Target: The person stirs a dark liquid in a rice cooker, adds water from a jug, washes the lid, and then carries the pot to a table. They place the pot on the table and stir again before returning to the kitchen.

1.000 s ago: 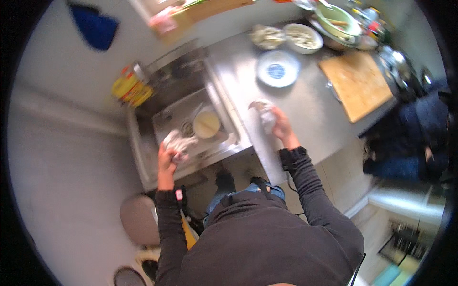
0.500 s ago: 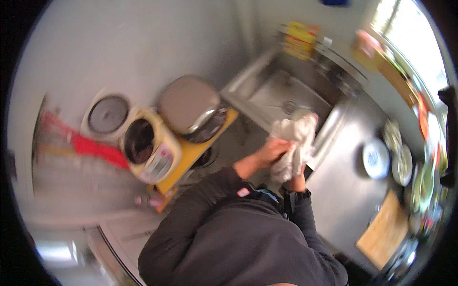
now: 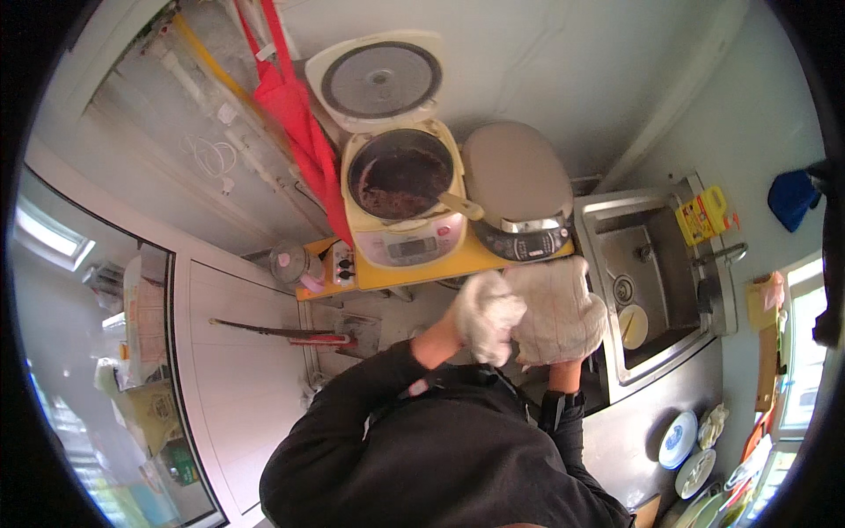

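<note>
Off-white cloth (image 3: 554, 308) covers both of my hands in front of the yellow stand; whether it is one piece or two I cannot tell. My left hand (image 3: 487, 319) is wrapped in a bunched part of it, and my right hand (image 3: 568, 348) is under the broader part, fingers hidden. Beyond my left hand stands a cream rice cooker (image 3: 409, 242) with its lid (image 3: 381, 79) raised. A dark pot (image 3: 356, 176) inside it holds dark, reddish-brown food (image 3: 405, 180). A pale scoop handle (image 3: 462, 207) rests across the pot's rim.
A brown-lidded cooker (image 3: 515, 167) stands closed to the right on the yellow stand (image 3: 387, 280). Further right, a steel sink (image 3: 607, 264) contains a pale bowl (image 3: 632, 327). Plates (image 3: 678, 440) lie on the steel counter (image 3: 616, 440). A red apron (image 3: 304, 132) hangs left of the rice cooker.
My view has swung left, from the sink toward the cookers. My left hand, bare and tugging at the cloth before, is now wrapped in cloth; the cloth still covers my right hand.
</note>
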The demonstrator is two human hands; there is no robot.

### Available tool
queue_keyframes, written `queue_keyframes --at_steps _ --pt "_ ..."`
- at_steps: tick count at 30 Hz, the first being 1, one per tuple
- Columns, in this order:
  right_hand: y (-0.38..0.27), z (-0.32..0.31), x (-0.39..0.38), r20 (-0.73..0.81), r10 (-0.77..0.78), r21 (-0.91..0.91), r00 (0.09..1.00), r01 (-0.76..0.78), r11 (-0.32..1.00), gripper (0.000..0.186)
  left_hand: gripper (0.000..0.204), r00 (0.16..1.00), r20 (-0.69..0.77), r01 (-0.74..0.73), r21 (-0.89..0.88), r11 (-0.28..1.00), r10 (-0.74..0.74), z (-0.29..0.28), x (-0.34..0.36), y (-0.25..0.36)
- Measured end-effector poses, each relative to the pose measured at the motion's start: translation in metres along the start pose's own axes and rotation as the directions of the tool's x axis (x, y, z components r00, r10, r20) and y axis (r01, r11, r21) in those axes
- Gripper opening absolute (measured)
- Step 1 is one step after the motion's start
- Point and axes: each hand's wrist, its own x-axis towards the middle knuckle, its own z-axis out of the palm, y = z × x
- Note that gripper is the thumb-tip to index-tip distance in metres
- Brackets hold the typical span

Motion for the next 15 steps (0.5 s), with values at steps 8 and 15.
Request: queue_keyframes --at_steps 8,15 --pt "-0.095 0.066 -0.070 0.660 -0.408 0.579 0.631 -0.081 0.811 0.028 0.016 0.717 0.035 0.543 -0.655 0.526 -0.696 -0.069 -0.091 -0.065" --pt "-0.162 0.098 -0.062 0.587 -0.645 0.727 0.490 0.032 0.686 0.027 0.040 0.727 -0.033 0.294 -0.888 0.354 -0.686 -0.129 -0.096 -0.029"
